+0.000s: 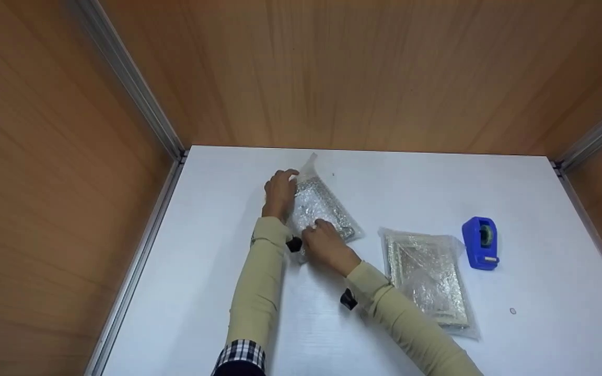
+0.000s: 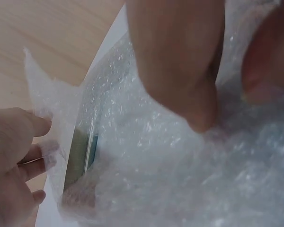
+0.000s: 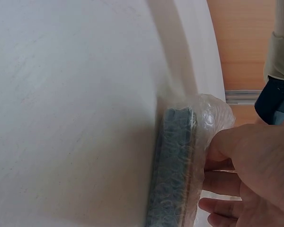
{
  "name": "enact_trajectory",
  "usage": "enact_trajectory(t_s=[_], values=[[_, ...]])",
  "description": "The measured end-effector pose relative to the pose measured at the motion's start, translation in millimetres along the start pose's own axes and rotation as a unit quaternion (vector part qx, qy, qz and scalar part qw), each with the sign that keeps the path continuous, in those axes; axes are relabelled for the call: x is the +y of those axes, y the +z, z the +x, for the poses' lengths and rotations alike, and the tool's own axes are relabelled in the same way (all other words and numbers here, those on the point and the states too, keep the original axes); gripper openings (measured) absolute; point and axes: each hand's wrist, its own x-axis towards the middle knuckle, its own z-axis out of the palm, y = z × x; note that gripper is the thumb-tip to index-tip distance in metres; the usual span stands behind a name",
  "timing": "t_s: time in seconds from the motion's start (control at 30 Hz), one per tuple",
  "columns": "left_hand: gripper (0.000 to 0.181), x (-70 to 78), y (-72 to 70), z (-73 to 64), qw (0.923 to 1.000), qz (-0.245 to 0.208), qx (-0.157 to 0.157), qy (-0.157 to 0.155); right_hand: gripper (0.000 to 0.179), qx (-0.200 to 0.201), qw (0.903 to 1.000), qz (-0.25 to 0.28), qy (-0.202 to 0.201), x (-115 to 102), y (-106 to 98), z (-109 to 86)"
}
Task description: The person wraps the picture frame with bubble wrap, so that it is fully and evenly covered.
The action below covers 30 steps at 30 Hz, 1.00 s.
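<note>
A flat frame-like item in clear bubble wrap (image 1: 322, 201) lies slantwise on the white table, near its back edge. At its left side, my left hand (image 1: 280, 196) holds the loose margin of the wrap; in the left wrist view the film passes between thumb and fingers (image 2: 35, 163). My right hand (image 1: 328, 246) is at the near end of the package, its curled fingers (image 3: 222, 182) gripping the wrap along the side. A dark, straight edge of the item shows through the plastic. The right fingertips are partly hidden against the film.
To the right lies a second bubble-wrapped package (image 1: 426, 282), apparently a picture frame. Beside it stands a blue tape dispenser (image 1: 480, 244) with a roll in it. A small ring-like bit (image 1: 512, 310) is nearer the front. Wooden panels (image 1: 332, 73) enclose the table (image 1: 217, 209).
</note>
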Motion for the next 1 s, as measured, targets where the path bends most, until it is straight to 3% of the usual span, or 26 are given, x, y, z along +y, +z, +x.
enact_trajectory(t_s=[0.1, 0.17, 0.3, 0.37, 0.47, 0.57, 0.67, 0.77, 0.87, 1.0], values=[[0.033, 4.3, 2.9, -1.7, 0.9995, -0.026, -0.006, -0.015, 0.008, -0.010, 0.9999, -0.002, 0.001, -1, -1, -0.6], [0.037, 6.8, 5.5, -1.7, 0.9997, -0.019, -0.007, -0.011, 0.007, -0.015, 0.9999, -0.005, 0.000, -1, -2, -1.4], [0.037, 10.6, 8.9, 1.1, 0.9984, 0.032, 0.016, 0.043, 0.006, -0.014, 0.9997, -0.017, -0.004, -1, -2, -1.4], [0.032, 11.3, 8.9, 2.3, 0.9969, 0.035, 0.028, 0.065, 0.006, -0.010, 0.9997, -0.022, -0.005, -1, -1, -0.3], [0.028, 9.3, 7.7, 1.3, 0.9964, -0.001, 0.024, 0.081, 0.007, -0.001, 0.9996, -0.027, -0.009, -1, 2, 1.4], [0.027, 5.5, 5.6, -4.3, 0.9945, -0.062, -0.007, 0.084, 0.008, 0.004, 0.9995, -0.030, -0.012, 0, 6, 2.2], [0.027, 2.0, 4.2, -10.8, 0.9909, -0.086, -0.034, 0.097, 0.007, 0.006, 0.9991, -0.039, -0.014, 2, 7, 2.8], [0.028, 0.3, 4.5, -13.8, 0.9901, -0.062, -0.044, 0.118, 0.006, 0.012, 0.9982, -0.056, -0.017, 5, 7, 4.7], [0.028, -1.9, 8.4, -13.4, 0.9881, -0.003, -0.040, 0.148, 0.007, 0.010, 0.9983, -0.055, -0.011, 7, 5, 7.6], [0.027, -6.9, 14.8, -14.1, 0.9770, 0.072, -0.021, 0.200, 0.010, 0.002, 0.9993, -0.038, 0.005, 5, 3, 10.6]])
